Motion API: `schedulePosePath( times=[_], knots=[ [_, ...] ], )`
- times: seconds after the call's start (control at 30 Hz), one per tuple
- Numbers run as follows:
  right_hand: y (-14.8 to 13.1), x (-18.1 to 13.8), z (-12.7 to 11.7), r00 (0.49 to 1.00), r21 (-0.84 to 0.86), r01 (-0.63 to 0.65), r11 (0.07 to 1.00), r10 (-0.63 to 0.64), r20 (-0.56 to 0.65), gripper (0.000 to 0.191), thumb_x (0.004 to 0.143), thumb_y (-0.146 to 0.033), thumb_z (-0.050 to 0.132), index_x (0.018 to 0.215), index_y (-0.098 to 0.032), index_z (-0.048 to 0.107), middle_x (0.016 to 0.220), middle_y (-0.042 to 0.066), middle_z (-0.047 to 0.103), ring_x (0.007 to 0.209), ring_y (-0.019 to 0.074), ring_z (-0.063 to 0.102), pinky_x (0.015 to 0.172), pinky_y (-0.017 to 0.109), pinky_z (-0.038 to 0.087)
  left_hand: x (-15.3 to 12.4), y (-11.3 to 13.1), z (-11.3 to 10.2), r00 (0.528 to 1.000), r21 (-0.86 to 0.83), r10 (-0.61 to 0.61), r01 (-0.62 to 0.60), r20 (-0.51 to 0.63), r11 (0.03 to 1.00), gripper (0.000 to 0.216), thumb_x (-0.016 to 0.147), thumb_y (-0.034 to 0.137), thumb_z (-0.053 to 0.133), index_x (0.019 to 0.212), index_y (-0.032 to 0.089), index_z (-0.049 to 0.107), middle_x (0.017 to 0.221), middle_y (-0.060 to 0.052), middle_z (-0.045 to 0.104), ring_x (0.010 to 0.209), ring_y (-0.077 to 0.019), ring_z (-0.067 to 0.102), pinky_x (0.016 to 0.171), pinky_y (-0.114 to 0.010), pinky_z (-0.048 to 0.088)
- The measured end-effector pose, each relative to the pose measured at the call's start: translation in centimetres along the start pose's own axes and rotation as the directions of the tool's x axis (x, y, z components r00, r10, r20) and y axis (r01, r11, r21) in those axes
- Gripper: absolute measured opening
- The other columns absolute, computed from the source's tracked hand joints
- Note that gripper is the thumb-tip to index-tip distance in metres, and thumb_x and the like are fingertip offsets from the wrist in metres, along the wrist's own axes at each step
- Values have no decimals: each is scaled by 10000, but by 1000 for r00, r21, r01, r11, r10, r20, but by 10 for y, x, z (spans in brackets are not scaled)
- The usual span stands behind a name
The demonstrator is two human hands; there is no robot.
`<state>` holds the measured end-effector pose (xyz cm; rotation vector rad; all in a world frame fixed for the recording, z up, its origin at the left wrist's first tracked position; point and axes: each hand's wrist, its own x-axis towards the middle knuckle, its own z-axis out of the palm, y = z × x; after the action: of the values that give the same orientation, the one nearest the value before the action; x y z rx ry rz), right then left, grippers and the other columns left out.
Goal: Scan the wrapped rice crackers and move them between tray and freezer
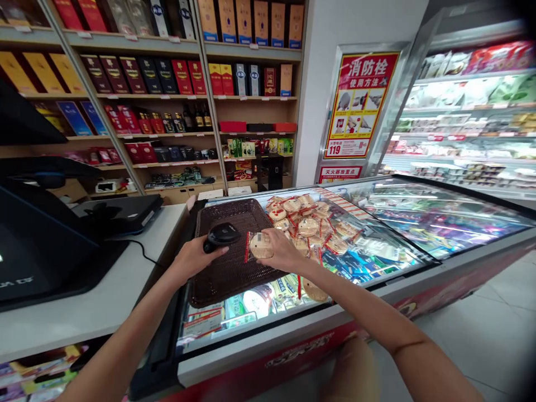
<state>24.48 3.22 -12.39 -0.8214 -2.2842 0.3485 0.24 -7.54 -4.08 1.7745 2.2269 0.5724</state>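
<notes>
**A:** While the head camera looks down, the left hand (pixel 193 259) is wrapped around a black scanner (pixel 221 234), whose head sits just beside the packet (pixel 259 245).

**B:** And the right hand (pixel 281 251) has that packet pinched, fingers over its far edge, just above the brown tray (pixel 226 279) on the freezer lid (pixel 377 223).

**A:** Looks light to me. Clear film, probably slippery, and the round biscuit inside could crack.

**B:** Agreed. I'd hold it by the sealed rim, gently, never pressing the middle. A pile (pixel 314 226) of similar ones lies just right of the tray.
</notes>
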Motion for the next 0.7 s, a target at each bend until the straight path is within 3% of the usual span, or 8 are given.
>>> schedulePosePath(
  times=[0.13, 0.27, 0.4, 0.57, 0.7],
  knots=[
    [-8, 15, 28, 987, -58, -33, 998, 42, 154, 710, 670, -377, 795, 1266, -157, 477, 1269, 128, 543, 1211, 288, 502, 1023, 437, 433, -5, -25, -10, 999, -28, -46, 45, -21, 999, 670, 728, 754, 549, 1067, 192, 685, 819, -64, 759, 693, -275, 711, 654, -312, 477],
    [-3, 11, 48, 965, -146, -74, 987, 108, 238, 630, 699, -338, 795, 1222, -127, 516, 1241, 151, 543, 1181, 301, 509, 987, 453, 457, -7, -61, -26, 978, 224, -119, 157, -171, 962, 681, 745, 769, 516, 1071, 194, 680, 976, -145, 749, 937, -371, 692, 662, -345, 477],
    [-2, 0, 48, 976, -180, 10, 984, 30, 214, 494, 800, -316, 720, 1221, -138, 533, 1296, 159, 510, 1214, 312, 478, 994, 475, 458, -11, -104, -34, 938, 478, -181, 309, -294, 822, 701, 838, 758, 394, 1107, 150, 615, 1196, -212, 653, 1047, -425, 642, 714, -407, 492],
    [-11, -10, 36, 985, -194, 56, 979, -23, 168, 382, 842, -276, 673, 1190, -162, 562, 1325, 146, 511, 1221, 311, 486, 1012, 483, 465, -22, -146, -25, 906, 487, -254, 400, -340, 776, 662, 941, 636, 297, 1160, 63, 545, 1209, -246, 595, 1035, -473, 624, 734, -499, 495],
    [-13, -13, 34, 990, -195, 73, 978, -47, 133, 344, 850, -278, 663, 1159, -150, 584, 1329, 153, 516, 1217, 310, 491, 1032, 488, 461, -24, -175, -19, 891, 456, -314, 441, -329, 774, 607, 942, 604, 341, 1155, 70, 538, 1220, -237, 590, 1077, -466, 615, 770, -497, 494]
  ],
)
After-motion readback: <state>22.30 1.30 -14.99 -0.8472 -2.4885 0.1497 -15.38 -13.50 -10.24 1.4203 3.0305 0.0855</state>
